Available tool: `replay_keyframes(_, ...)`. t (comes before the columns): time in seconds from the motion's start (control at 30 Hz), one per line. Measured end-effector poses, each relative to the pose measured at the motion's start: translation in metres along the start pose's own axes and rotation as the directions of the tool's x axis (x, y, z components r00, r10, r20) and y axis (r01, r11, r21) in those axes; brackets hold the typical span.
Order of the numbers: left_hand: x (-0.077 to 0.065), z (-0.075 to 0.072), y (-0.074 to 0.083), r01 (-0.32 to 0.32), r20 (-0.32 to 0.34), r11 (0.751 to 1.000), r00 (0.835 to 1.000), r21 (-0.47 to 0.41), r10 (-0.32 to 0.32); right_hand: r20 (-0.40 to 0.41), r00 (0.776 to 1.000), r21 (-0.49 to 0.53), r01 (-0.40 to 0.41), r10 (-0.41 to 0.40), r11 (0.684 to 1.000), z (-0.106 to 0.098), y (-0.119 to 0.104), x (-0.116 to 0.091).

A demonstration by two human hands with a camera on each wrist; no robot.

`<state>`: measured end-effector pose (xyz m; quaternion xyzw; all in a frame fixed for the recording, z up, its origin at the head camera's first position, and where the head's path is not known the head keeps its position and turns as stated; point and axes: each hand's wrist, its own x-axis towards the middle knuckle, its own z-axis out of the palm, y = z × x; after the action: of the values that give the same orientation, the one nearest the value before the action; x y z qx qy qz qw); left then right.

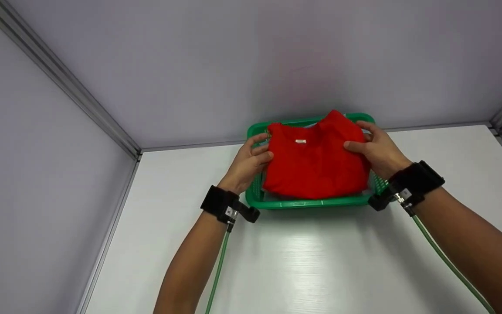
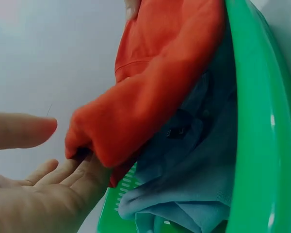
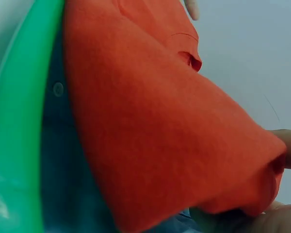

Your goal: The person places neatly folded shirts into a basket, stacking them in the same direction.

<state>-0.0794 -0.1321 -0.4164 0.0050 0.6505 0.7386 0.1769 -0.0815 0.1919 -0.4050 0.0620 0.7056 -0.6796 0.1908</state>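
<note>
A folded red shirt (image 1: 316, 165), its neckline and white label showing, lies over other clothes in a green plastic basket (image 1: 294, 203). At the shirt's left edge is my left hand (image 1: 247, 163). The left wrist view shows the fingers (image 2: 80, 177) reaching under the red cloth while the thumb stands apart from it. My right hand (image 1: 379, 150) pinches the shirt's right side, thumb on top and the other fingers mostly hidden behind the fabric. Beneath the shirt, blue-grey clothes (image 2: 184, 165) show, and a button is visible in the right wrist view.
The basket stands on a white table (image 1: 286, 261), close to the pale back wall (image 1: 216, 74). A side wall (image 1: 37, 174) rises at the left. Each wrist wears a black strap with a green cable (image 1: 218, 270).
</note>
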Motion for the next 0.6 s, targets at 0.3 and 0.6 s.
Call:
replay_keyframes(0.3, -0.006, -0.005, -0.009, 0.06, 0.039, 0.994, 0.997, 0.092, -0.064, 0.047, 0.999, -0.138, -0.018, 0.024, 0.99, -0.004, 0.01, 0.006)
replay_keyframes(0.6, -0.011, -0.007, -0.011, -0.008, 0.009, 0.963, 1.0, 0.27, 0.006, -0.018, 0.998, -0.343, 0.048, -0.058, 0.938, -0.012, 0.014, 0.004)
